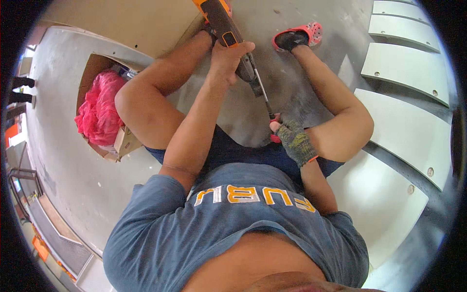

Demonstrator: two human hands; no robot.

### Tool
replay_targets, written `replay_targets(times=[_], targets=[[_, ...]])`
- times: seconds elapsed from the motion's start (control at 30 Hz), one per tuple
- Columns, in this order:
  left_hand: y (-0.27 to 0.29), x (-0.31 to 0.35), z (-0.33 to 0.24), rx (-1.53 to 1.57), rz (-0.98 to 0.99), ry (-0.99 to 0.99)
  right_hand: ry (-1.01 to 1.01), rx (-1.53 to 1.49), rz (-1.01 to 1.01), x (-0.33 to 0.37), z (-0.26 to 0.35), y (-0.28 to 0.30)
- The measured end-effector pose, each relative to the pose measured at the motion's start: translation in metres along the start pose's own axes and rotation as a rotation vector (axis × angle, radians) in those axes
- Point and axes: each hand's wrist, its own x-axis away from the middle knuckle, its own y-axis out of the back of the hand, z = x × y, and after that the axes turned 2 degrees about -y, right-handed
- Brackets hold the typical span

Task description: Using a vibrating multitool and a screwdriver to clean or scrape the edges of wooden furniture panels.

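Observation:
My bare left hand is wrapped round the body of a long orange and black power tool, held slanting above the floor between my legs. My right hand, in a grey-green fingerless glove, is closed round the red and black handle of a screwdriver. The screwdriver's thin metal shaft runs up along the tool's lower end, and its tip is by the tool's housing near my left fingers. Whether the tip sits in a screw is too small to tell.
A cardboard box with pink plastic bags stands to my left. Several white panels with small round holes lie in a row on my right, such as a white panel. A brown board lies at the far left. Racks line the left edge.

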Motion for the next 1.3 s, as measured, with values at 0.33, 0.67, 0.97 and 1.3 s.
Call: replay_targets(times=[0.33, 0.67, 0.97, 1.3], targets=[[-0.008, 0.003, -0.002, 0.060, 0.017, 0.082, -0.321, -0.347, 0.219, -0.015, -0.027, 0.019], [-0.004, -0.001, 0.009, 0.044, 0.063, -0.053, -0.006, 0.505, -0.072, -0.009, -0.007, 0.001], [-0.003, 0.002, 0.005, 0.048, 0.029, 0.053, -0.105, 0.465, 0.069, 0.000, 0.023, -0.002], [-0.002, -0.001, 0.013, 0.215, 0.113, 0.041, 0.145, 0.403, -0.114, 0.015, 0.001, 0.003]])
